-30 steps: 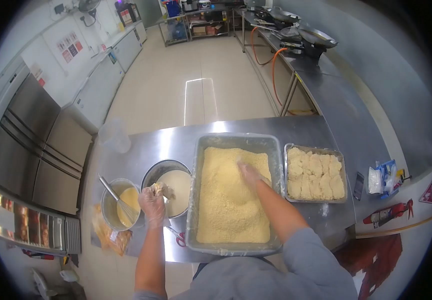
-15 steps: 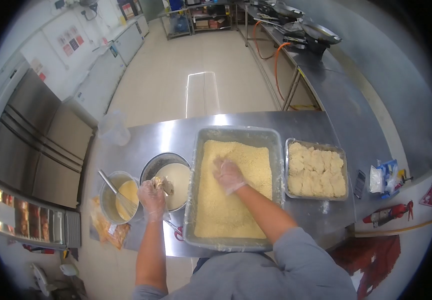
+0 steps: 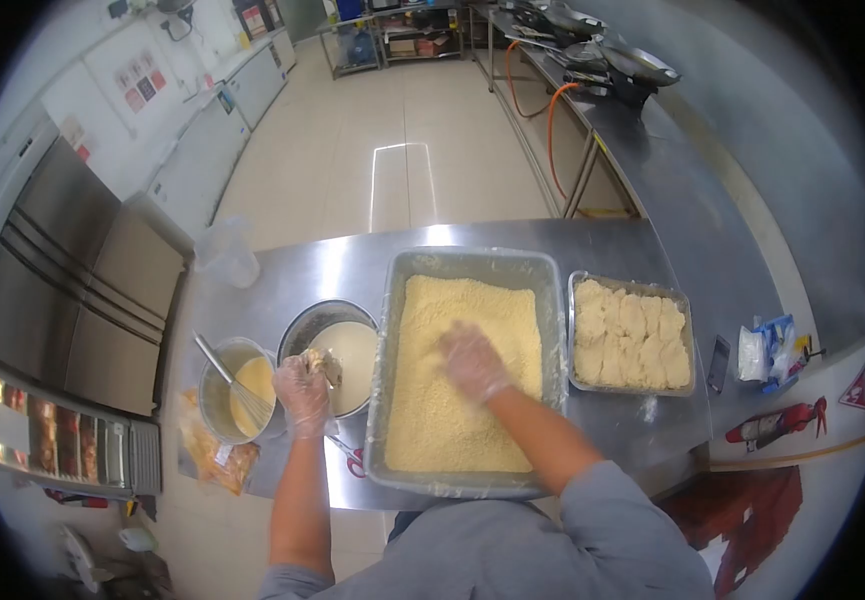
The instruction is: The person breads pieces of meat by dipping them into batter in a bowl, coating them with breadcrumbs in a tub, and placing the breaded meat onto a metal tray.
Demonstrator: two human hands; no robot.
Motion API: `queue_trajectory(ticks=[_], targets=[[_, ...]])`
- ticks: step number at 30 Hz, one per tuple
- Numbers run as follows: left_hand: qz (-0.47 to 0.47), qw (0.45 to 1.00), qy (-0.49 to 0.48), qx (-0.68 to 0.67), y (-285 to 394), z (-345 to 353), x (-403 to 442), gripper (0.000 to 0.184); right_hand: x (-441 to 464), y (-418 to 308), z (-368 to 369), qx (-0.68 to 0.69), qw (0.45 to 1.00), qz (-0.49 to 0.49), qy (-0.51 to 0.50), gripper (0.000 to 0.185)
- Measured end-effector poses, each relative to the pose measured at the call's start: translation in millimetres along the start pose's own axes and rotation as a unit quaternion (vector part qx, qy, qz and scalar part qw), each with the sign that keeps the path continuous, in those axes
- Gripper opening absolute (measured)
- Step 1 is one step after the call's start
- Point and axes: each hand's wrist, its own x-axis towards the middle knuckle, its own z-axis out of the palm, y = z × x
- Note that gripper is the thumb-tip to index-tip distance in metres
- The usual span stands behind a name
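Note:
My left hand (image 3: 302, 392), in a clear plastic glove, is closed at the rim of a metal pot (image 3: 294, 335) of pale batter (image 3: 349, 350). A lumpy, pale brown thing shows at its fingertips; its kind cannot be made out. My right hand (image 3: 474, 365), also gloved, is over the yellow crumbs (image 3: 472, 435) in a large grey tub (image 3: 380, 400). Its fingers are stretched out and slightly blurred, with nothing visible in them. To the right, a clear tray (image 3: 580, 385) holds rows of crumb-coated pieces (image 3: 632, 335).
Left of the pot stands a container (image 3: 214, 405) of yellow liquid with a whisk (image 3: 220, 362). Near it are a plastic bag of food (image 3: 222, 460), red-handled scissors (image 3: 355, 462) and a clear jug (image 3: 227, 255). A phone (image 3: 719, 363) and blue-white packet (image 3: 774, 355) lie at the right.
My right hand has shifted slightly right and down over the crumbs, and its fingers have lifted into fuller view. My left hand stays by the pot rim. The view has tilted slightly.

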Motion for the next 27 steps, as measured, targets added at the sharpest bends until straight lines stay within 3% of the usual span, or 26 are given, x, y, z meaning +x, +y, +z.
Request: queue_trajectory(ticks=[3, 5, 8, 12, 15, 18, 21, 24, 27], targets=[[0.031, 0.999, 0.034, 0.008, 1, 0, -1, 0.008, 2, 32, -25, -0.112, 0.991, 0.078, -0.009, 0.062], [0.044, 0.998, 0.044, 0.032, 3, -1, -2, 0.01, 3, 44, -13, -0.087, 0.982, 0.17, 0.004, 0.073], [0.028, 0.998, 0.044, 0.019, 5, -1, -2, 0.01, -17, 3, -25, -0.109, 0.986, 0.082, -0.096, 0.076], [0.027, 0.998, 0.044, 0.02, 5, -2, -1, 0.01, -55, -46, -4, -0.111, 0.977, -0.099, -0.153, 0.082], [0.024, 0.996, 0.026, 0.083, -2, 0, -1, 0.012, -88, -56, 7, -0.097, 0.954, -0.183, -0.217, 0.083], [0.02, 0.999, 0.026, 0.031, -1, -1, -2, 0.013, -121, -35, -4, -0.045, 0.937, -0.248, -0.242, 0.076], [0.028, 0.998, 0.039, 0.029, -5, 1, -5, 0.013, -129, -22, -51, 0.076, 0.891, -0.126, -0.43, 0.069], [0.025, 0.999, 0.039, 0.009, 4, -4, -3, 0.012, -150, -4, -58, 0.143, 0.953, -0.057, -0.261, 0.063], [0.029, 0.998, 0.046, -0.001, 2, -3, -3, 0.012, -169, -3, -60, 0.234, 0.97, -0.022, -0.06, 0.053]])
